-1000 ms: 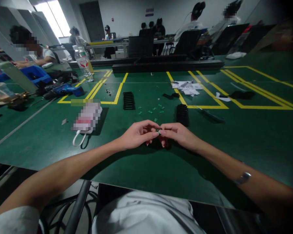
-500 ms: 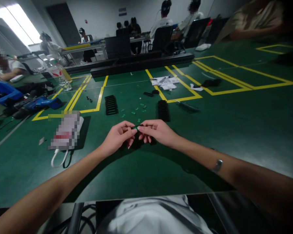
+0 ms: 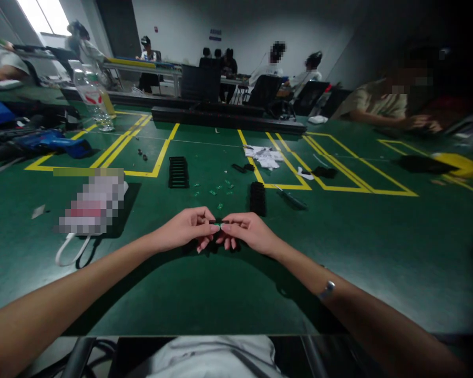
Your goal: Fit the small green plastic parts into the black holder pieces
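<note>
My left hand (image 3: 187, 229) and my right hand (image 3: 250, 232) meet over the table, thumbs and fingers pinched on a small black plastic strip (image 3: 212, 221). A small green piece (image 3: 219, 226), like a circuit board, shows between the thumbtips against the strip. Fingers cover most of both, so I cannot tell how they fit together. Just beyond my hands lie several loose small green boards (image 3: 213, 192). To their left is a row of black strips (image 3: 178, 172) laid side by side; to their right, a tighter row of black parts (image 3: 257, 199).
A power bank (image 3: 96, 207) with a white cable lies left on the green table (image 3: 205, 299). Beyond are a blue power tool (image 3: 65, 143), plastic bottles (image 3: 96, 102), crumpled white paper (image 3: 266, 156), tweezers-like tool (image 3: 291, 199) and a long black rail (image 3: 228, 119). Other people sit around.
My view has tilted and levelled out, so the hands appear lower in the picture. Both hands keep their pinch on the black strip and green piece.
</note>
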A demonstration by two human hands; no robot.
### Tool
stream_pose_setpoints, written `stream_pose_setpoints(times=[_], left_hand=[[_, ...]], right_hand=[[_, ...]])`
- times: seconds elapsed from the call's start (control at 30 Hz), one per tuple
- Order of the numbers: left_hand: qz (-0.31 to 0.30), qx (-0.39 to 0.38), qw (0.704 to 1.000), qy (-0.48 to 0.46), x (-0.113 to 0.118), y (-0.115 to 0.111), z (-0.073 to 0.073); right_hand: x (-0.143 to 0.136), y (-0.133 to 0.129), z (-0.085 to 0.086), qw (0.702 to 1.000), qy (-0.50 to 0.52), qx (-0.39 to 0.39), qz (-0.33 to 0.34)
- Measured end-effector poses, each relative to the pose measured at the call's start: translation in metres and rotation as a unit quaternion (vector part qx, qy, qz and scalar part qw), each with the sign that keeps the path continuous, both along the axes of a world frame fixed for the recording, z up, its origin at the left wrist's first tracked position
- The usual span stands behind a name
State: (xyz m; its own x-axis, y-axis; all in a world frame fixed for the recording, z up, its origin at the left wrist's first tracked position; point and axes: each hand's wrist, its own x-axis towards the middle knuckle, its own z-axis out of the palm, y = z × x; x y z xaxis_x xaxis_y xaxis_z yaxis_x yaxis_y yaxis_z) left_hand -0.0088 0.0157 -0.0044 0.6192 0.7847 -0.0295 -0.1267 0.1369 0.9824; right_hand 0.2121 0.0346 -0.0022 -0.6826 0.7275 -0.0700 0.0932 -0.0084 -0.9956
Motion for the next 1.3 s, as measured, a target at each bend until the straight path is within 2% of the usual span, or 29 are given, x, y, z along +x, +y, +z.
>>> stream_pose_setpoints(times=[0.2,0.57,0.8,1.03,1.2,1.3], left_hand=[[-0.006,-0.003,1.000,0.006,-0.002,0.001,-0.001],[-0.011,-0.035,0.999,0.003,-0.001,0.004,0.000],[0.002,-0.012,1.000,0.027,-0.001,0.002,0.003],[0.015,-0.032,0.999,-0.006,-0.001,0.006,0.001],[0.014,-0.026,0.999,-0.040,-0.002,0.012,-0.004],[0.033,-0.031,0.998,-0.045,-0.001,0.017,-0.005]], right_hand=[[-0.001,0.000,0.000,1.000,-0.016,0.014,0.008],[-0.001,-0.002,-0.002,1.000,-0.021,-0.011,-0.004],[-0.003,0.000,0.000,1.000,-0.023,0.017,0.001],[-0.005,0.012,-0.002,1.000,-0.006,0.012,0.023],[-0.006,0.016,-0.006,1.000,0.011,0.021,0.005],[-0.008,0.018,-0.008,0.999,0.032,0.003,-0.016]])
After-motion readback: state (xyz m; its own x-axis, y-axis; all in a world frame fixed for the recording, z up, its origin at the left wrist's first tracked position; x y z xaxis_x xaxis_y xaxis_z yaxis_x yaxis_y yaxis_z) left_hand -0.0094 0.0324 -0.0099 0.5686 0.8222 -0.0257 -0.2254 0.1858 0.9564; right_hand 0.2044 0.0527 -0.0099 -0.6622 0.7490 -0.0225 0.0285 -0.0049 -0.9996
